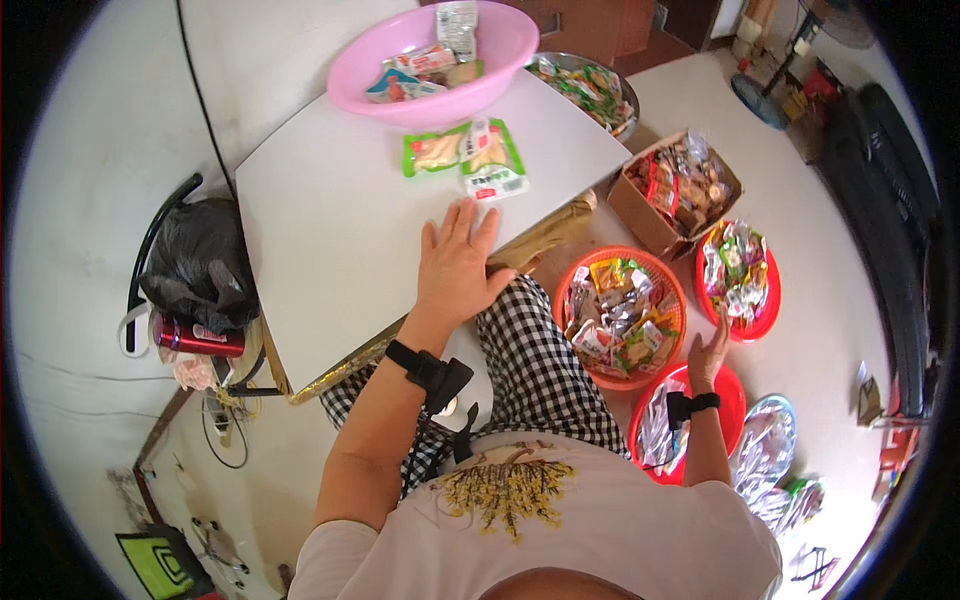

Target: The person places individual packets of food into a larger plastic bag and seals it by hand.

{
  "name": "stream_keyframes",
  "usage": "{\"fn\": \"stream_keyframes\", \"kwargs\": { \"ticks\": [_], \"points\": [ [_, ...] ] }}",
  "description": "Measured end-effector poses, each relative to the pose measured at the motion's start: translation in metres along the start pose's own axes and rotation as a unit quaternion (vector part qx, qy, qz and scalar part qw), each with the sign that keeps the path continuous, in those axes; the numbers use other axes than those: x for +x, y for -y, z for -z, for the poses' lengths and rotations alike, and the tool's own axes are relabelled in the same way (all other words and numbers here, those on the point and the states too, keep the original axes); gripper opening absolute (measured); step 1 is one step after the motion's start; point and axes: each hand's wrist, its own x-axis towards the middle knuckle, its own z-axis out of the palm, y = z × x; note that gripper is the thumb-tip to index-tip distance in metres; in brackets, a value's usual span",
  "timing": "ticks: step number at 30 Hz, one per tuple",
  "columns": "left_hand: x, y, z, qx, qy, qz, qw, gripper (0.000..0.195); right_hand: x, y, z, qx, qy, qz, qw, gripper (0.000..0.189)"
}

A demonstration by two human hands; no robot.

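My left hand (459,262) lies palm down on the white table (322,262) near its edge, fingers spread, nothing in it. Just beyond its fingertips are green-and-white snack packets (491,161), partly overlapping. Behind them a pink plastic basin (420,109) holds several packets. My right hand (706,356) is low at my right side, above the rim of a red basin (731,405) with clear plastic packaging and close to a smaller red basin (772,300) of packets. It appears to hold nothing. Both wrists wear black straps.
An orange plastic basket (681,300) of mixed packets stands right of my knee. Behind it are a cardboard box (645,214) of packets and a metal bowl (636,101). A black plastic bag (199,262) is left of the table; a fan (757,101) stands far right.
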Motion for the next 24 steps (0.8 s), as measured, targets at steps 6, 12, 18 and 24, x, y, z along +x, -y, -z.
{"fn": "stream_keyframes", "kwargs": {
  "ticks": [6,12,18,24],
  "points": [
    [-0.04,0.031,0.023,-0.015,0.029,0.051,0.998,0.072,0.067,0.194,0.025,0.125,0.006,0.18,0.976,0.057],
    [-0.056,0.077,0.051,0.012,0.056,0.17,0.984,0.063,0.108,0.333,0.038,0.217,0.034,0.351,0.91,0.041],
    [-0.071,0.093,0.038,0.036,0.026,0.18,0.983,0.064,0.091,0.388,0.033,0.278,0.114,0.407,0.863,0.032],
    [-0.065,0.093,0.019,0.112,0.016,0.132,0.985,0.062,0.103,0.262,0.013,0.185,0.025,0.249,0.95,0.005]
  ]
}}
